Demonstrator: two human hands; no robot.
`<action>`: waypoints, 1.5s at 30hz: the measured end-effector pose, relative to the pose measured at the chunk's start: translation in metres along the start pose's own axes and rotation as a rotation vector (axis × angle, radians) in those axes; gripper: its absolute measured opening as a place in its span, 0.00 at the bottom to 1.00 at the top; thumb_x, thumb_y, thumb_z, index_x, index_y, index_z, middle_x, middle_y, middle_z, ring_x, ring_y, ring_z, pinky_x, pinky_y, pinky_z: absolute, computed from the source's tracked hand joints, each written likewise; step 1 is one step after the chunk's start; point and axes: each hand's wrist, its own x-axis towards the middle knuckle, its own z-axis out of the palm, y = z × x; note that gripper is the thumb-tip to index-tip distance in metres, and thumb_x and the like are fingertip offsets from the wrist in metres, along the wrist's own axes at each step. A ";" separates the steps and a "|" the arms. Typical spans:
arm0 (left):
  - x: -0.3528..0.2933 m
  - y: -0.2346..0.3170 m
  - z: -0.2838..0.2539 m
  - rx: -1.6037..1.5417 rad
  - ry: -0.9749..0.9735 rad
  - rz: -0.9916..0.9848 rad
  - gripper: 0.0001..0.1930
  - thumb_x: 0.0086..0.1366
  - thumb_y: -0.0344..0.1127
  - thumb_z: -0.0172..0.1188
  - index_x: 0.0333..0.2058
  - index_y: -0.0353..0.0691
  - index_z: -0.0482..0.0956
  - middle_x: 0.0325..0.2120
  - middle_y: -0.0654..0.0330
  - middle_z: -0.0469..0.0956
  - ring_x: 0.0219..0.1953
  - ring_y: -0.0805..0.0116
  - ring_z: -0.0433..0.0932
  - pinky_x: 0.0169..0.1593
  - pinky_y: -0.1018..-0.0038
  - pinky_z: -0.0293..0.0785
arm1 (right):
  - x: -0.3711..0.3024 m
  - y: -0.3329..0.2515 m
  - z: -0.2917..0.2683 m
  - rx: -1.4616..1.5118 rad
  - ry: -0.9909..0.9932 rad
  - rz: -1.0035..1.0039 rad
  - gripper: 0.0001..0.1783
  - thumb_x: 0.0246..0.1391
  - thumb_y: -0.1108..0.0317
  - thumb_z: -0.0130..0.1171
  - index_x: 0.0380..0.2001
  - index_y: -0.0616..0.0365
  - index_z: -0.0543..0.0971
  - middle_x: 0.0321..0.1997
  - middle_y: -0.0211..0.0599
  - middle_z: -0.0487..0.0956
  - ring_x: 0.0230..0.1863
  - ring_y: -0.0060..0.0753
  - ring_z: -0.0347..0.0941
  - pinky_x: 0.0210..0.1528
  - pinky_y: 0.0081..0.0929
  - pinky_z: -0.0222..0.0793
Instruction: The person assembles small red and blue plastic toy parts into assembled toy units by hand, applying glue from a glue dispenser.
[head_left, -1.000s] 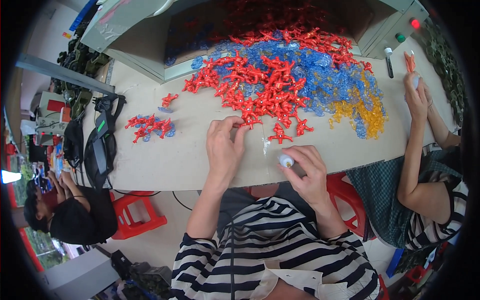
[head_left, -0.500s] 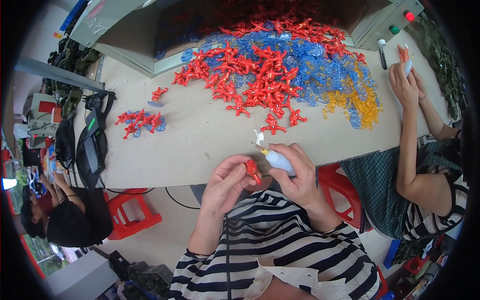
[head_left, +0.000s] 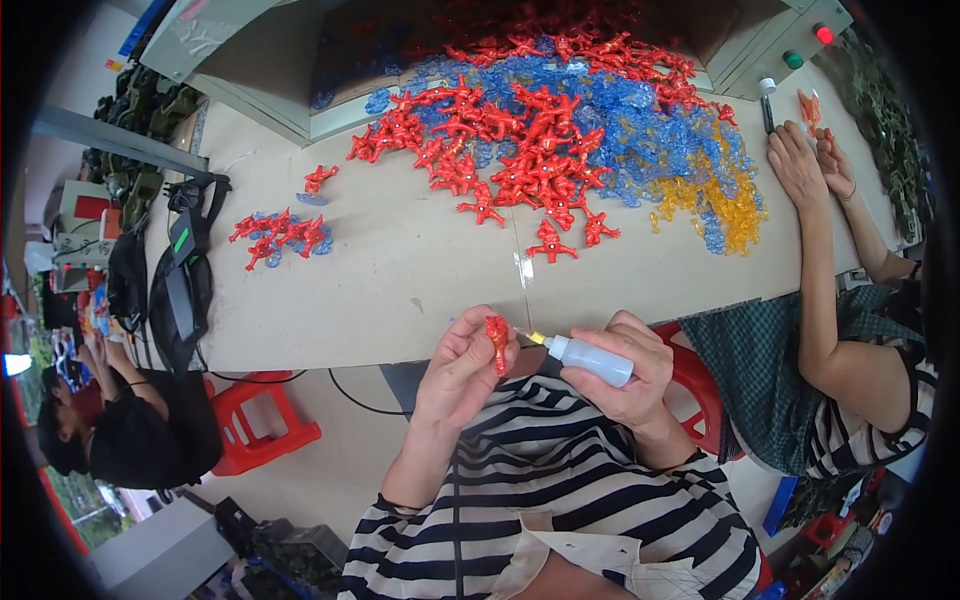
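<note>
Far to the left of the red pile (head_left: pixel 530 175), I saw a person in black (head_left: pixel 155 430) seated beside a red stool (head_left: pixel 262 428). A black bag (head_left: pixel 190 275) lay nearer, on the pile's left, and between bag and pile sat a small cluster (head_left: pixel 283 240) of red figures on blue pieces.

On the near side of the pile, at the edge of the table (head_left: pixel 400 255), the worker's left hand (head_left: pixel 452 372) held a small red figure (head_left: pixel 499 350), pinched between thumb and fingers. Its long axis ran roughly toward and away from the pile, one end facing it.

Just right of that figure came the squeeze bottle (head_left: pixel 592 361), lying nearly crosswise to it, its yellow collar (head_left: pixel 537 338) and thin tip aimed left at the figure's pile-side end. The tip was right beside the figure; whether it touched, I couldn't tell. The right hand (head_left: pixel 640 368) had its fingers wrapped around the bottle's body, so the left hand was the nearer to the figure.

Blue pieces (head_left: pixel 640 130) spread along the pile's right side, then yellow pieces (head_left: pixel 740 215), and farther right a co-worker's hand (head_left: pixel 798 170) rested near a marker (head_left: pixel 768 108).
</note>
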 end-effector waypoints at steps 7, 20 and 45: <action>0.000 -0.002 0.003 0.067 0.035 0.007 0.13 0.61 0.29 0.54 0.45 0.38 0.69 0.37 0.56 0.74 0.35 0.69 0.72 0.40 0.77 0.69 | 0.000 0.001 -0.001 -0.009 -0.022 0.009 0.20 0.31 0.71 0.68 0.33 0.66 0.79 0.17 0.35 0.74 0.17 0.27 0.63 0.20 0.21 0.57; 0.002 -0.004 0.008 0.099 -0.004 -0.002 0.12 0.62 0.29 0.53 0.44 0.37 0.69 0.38 0.56 0.73 0.34 0.71 0.71 0.40 0.79 0.67 | 0.001 -0.005 -0.009 0.013 -0.015 0.042 0.19 0.30 0.70 0.68 0.31 0.66 0.79 0.17 0.36 0.75 0.18 0.27 0.64 0.20 0.20 0.58; -0.006 -0.009 0.008 0.127 0.087 0.003 0.16 0.59 0.26 0.56 0.46 0.37 0.69 0.34 0.58 0.73 0.35 0.69 0.70 0.39 0.75 0.65 | 0.023 0.032 0.016 -0.081 0.029 0.213 0.22 0.34 0.74 0.68 0.39 0.61 0.77 0.38 0.40 0.78 0.42 0.35 0.71 0.44 0.27 0.66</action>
